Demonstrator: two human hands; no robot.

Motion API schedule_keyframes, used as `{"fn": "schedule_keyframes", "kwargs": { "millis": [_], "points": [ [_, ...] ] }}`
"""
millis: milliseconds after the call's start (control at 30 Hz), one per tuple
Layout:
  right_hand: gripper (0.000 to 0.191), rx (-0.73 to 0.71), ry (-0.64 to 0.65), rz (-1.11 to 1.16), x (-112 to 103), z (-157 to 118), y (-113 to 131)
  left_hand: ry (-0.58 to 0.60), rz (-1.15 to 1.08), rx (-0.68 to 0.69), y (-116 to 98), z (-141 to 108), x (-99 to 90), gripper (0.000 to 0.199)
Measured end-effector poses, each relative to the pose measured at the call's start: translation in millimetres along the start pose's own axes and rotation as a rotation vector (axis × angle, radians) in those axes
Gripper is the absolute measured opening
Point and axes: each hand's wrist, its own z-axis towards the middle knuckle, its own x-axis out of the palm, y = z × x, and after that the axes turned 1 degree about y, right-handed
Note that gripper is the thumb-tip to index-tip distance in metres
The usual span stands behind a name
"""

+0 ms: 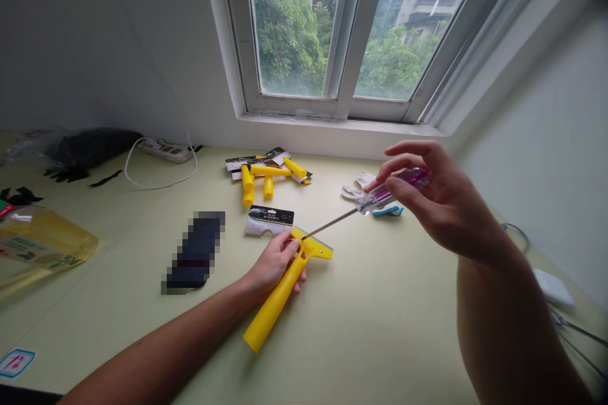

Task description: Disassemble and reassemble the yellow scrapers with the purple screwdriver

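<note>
Fingers of the left hand (273,269) pinch a glossy yellow plastic scraper (274,309) by its flared head, its rounded handle slanting over the smooth, pale table (375,335). A slim metal-shafted screwdriver (365,204) meets that head, perhaps at a screw; the right hand (441,212) pinches its translucent purple grip, other fingers raised.

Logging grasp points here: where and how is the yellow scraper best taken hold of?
Probably by its long, round handle, from the wearer's side: that end slants toward the wearer and juts free, while the left grip and the screwdriver crowd the wide head.
</note>
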Motion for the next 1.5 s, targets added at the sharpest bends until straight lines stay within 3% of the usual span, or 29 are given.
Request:
{"fn": "schedule_keyframes", "kwargs": {
  "millis": [433,500,600,667,867,1000,1100,1333,1500],
  "points": [
    [0.027,-0.01,0.101,0.2,-4,3,-4,-0.003,0.066,-0.003,-2,3,1.9,0.031],
    [0.022,0.014,0.049,0.095,-4,4,-5,-0.019,0.078,0.006,-2,3,3.4,0.032],
    [0.019,0.13,-0.053,-0.296,-9,3,-6,-0.052,0.091,0.031,0,3,4.2,0.031],
    [0.022,0.193,-0.031,-0.427,-16,1,-8,-0.071,0.098,0.051,1,2,4.7,0.03],
    [0.036,0.097,0.076,-0.138,-23,0,-15,-0.11,0.096,0.089,5,2,5.4,0.028],
    [0.018,0.092,-0.079,0.021,-1,8,-14,-0.112,0.084,0.099,8,3,3.5,0.029],
    [0.021,0.084,-0.216,0.137,17,13,-16,-0.115,0.078,0.1,9,3,3.0,0.029],
    [0.028,0.126,-0.31,0.408,38,16,-29,-0.148,0.032,0.131,9,1,4.5,0.028],
    [0.031,0.095,-0.3,0.427,49,14,-26,-0.175,0.007,0.147,8,1,4.5,0.028]
  ]
}}
